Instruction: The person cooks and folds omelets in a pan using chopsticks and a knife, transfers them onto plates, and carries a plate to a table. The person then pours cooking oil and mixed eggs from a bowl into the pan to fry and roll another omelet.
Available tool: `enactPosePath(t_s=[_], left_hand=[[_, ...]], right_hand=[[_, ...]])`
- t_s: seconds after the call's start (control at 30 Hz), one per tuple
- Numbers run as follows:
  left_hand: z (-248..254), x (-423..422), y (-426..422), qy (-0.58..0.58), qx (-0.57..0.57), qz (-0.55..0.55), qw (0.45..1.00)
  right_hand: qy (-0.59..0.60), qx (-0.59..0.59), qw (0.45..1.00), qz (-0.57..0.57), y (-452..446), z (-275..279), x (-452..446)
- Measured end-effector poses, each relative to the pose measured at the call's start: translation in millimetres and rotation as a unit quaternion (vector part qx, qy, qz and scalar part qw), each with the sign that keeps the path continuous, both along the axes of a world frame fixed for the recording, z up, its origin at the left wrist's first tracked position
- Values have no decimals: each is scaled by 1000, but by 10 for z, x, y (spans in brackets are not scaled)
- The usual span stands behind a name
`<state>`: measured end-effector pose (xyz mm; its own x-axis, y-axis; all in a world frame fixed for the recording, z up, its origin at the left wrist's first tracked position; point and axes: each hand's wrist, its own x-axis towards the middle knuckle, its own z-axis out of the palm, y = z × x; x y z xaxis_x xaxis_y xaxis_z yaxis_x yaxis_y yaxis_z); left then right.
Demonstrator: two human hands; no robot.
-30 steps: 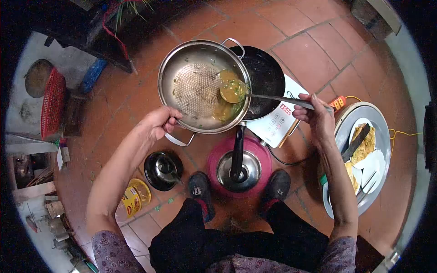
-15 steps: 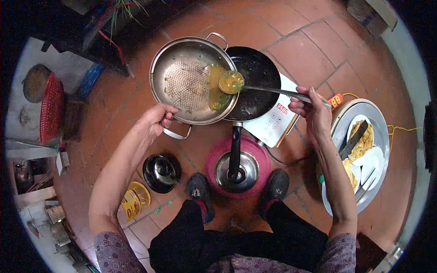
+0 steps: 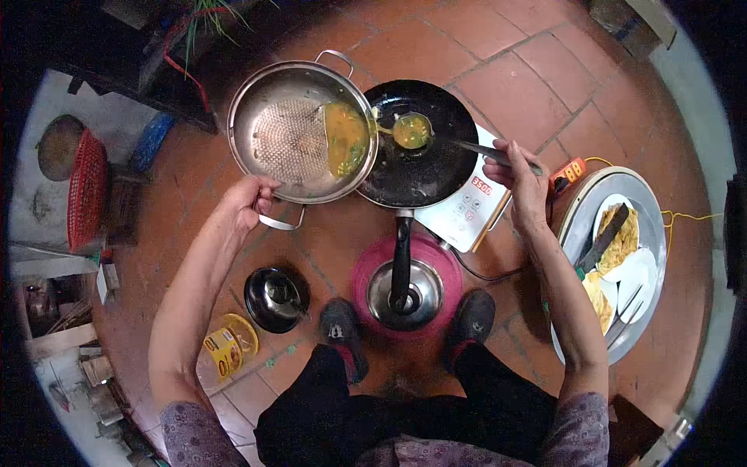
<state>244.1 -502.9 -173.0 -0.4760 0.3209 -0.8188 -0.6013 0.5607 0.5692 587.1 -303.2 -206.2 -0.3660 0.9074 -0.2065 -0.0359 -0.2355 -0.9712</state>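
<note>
My left hand [image 3: 253, 201] grips the near rim of a tilted steel pot [image 3: 272, 148], by its handle. Yellow egg mixture with green bits [image 3: 345, 140] has pooled at the pot's right side. My right hand [image 3: 517, 171] is closed round the handle of a metal ladle [image 3: 412, 131]. The ladle's bowl, with egg mixture in it, hangs over the black frying pan [image 3: 424, 175]. That pan rests on a white induction cooker [image 3: 465, 212], and its handle points toward me. The pot's right edge overlaps the pan's left side.
A lidded pot [image 3: 419, 300] on a pink round base stands between my feet. A black bowl [image 3: 276, 300] and a yellow-labelled tub [image 3: 226, 350] are at the left. On the right, a round tray [image 3: 572, 233] holds plates of cooked egg and a knife [image 3: 611, 237]. A red basket [image 3: 87, 191] stands far left.
The steel pot has moved left, uncovering more of the frying pan. The ladle has left the pot and is now over the pan. The egg mixture has gathered at the pot's right side.
</note>
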Motion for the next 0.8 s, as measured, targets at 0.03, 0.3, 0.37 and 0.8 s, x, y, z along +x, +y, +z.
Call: enactPosePath(t_s=[0.03,0.3,0.37,0.8], left_hand=[[8,-4,1,1,3,-2,1000],[143,38,58,26,4,-12,1000],[147,54,67,26,3,-11,1000],[215,159,88,17,8,-11,1000]], right_hand=[[-8,12,1000,6,-7,-24,-23],[-120,230,960,104,-174,18,-26],[-154,282,938,134,-230,71,37],[-9,222,972,77,-262,419,43]])
